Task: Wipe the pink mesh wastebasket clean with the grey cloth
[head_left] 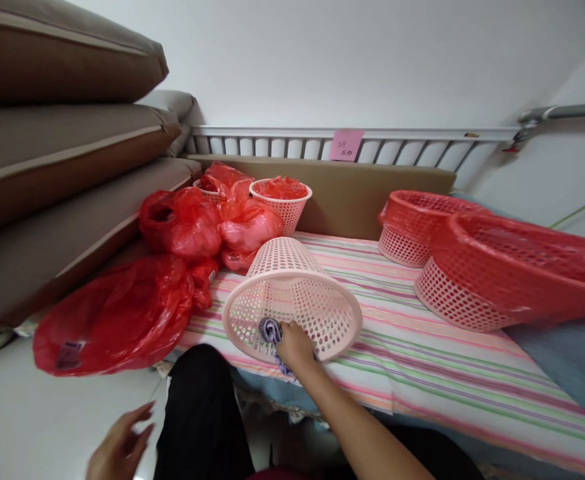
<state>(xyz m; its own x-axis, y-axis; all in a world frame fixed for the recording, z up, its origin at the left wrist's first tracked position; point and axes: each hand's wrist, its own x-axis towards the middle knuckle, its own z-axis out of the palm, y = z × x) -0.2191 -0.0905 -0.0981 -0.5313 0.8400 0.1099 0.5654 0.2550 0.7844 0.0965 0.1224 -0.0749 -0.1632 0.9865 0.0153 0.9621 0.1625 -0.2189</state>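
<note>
A pale pink mesh basket (297, 293) lies on its side on the striped bed cover (422, 360), mouth facing me. My right hand (295, 345) reaches into the mouth and is closed on a purple and white cloth (269, 329) pressed against the lower inner wall. My left hand (118, 443) hovers low at the lower left, fingers apart, holding nothing, above the white floor and beside my dark trouser leg.
Red plastic bags (117, 317) lie heaped at the left of the bed. Two baskets lined with red bags (512, 270) sit at the right, another lined basket (282, 200) at the back. Brown cushions (47, 160) are stacked on the left. A metal rail (372, 137) runs along the wall.
</note>
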